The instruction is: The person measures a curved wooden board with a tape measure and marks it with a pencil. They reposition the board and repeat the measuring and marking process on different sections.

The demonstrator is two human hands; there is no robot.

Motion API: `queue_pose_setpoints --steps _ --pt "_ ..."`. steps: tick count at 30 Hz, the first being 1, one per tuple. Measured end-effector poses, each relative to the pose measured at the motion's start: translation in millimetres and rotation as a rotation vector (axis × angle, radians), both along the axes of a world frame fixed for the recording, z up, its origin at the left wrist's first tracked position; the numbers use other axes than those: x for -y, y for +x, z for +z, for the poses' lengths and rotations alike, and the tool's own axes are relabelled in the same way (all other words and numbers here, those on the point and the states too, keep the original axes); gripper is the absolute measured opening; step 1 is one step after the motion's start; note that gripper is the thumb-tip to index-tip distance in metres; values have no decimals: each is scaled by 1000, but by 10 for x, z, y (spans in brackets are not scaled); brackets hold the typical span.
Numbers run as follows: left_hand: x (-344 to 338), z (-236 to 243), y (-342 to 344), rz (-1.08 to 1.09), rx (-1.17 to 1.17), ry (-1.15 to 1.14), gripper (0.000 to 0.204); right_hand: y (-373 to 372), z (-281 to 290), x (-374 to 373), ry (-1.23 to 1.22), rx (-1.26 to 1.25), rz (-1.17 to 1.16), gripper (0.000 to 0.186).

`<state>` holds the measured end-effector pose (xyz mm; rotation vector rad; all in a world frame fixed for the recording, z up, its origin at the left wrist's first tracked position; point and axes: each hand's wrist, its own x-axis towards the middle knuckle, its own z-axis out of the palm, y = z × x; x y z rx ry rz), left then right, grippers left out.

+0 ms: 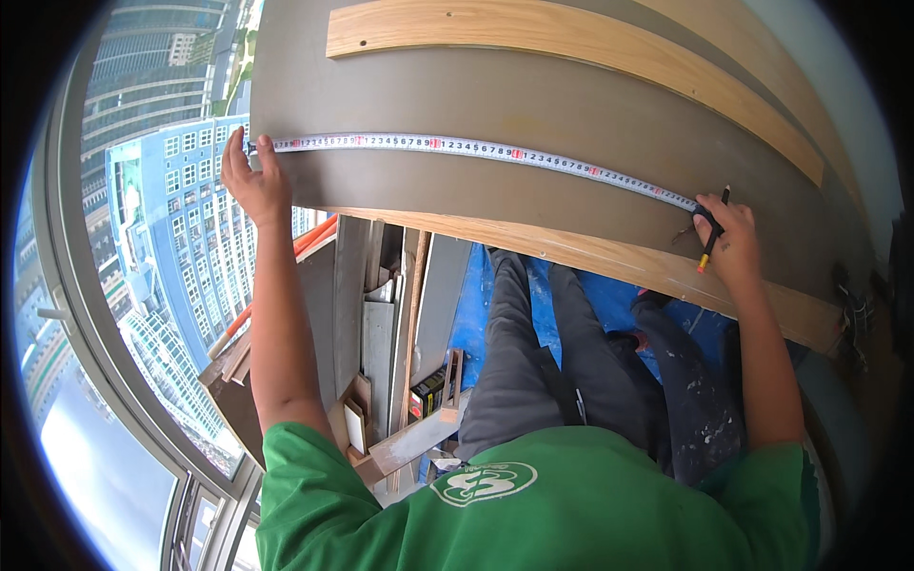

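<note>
A tape measure's white blade (pixel 476 147) is pulled out across a grey-brown board (pixel 400 90). At the board's left edge, my left hand (pixel 255 181) pinches the blade's end between thumb and fingers. Toward the right, my right hand (pixel 731 243) grips the dark tape case (pixel 706 218), which is partly covered by the fingers. The same hand also holds a black pencil (pixel 714 233) with a yellow and orange end, tilted across the fingers. Between the hands, the blade lies along the board and looks curved in this view.
A long wooden strip (pixel 533 30) lies on the board's far part, and light wood edging (pixel 533 238) runs along its near side. Below stand several offcut panels (pixel 379 343) near a blue floor sheet (pixel 466 324). Another person's paint-spotted trouser leg (pixel 700 400) is at right. Windows (pixel 186 209) line the left.
</note>
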<state>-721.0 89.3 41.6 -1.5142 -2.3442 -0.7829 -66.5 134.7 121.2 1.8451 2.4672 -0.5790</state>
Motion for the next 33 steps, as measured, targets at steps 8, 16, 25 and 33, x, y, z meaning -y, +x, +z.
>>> queue_pose_setpoints --steps 8,16,25,33 --pt "366 294 3108 -989 417 -283 51 21 -44 25 -39 -32 -130 35" --pt "57 19 4586 -1038 482 -297 72 95 -164 -46 5 -80 -119 36" --pt "87 -158 4794 -1076 313 -353 75 110 -144 -94 -12 -81 -116 39" --pt "120 -90 4868 -1091 197 -441 80 149 -68 -131 79 -78 -97 40"
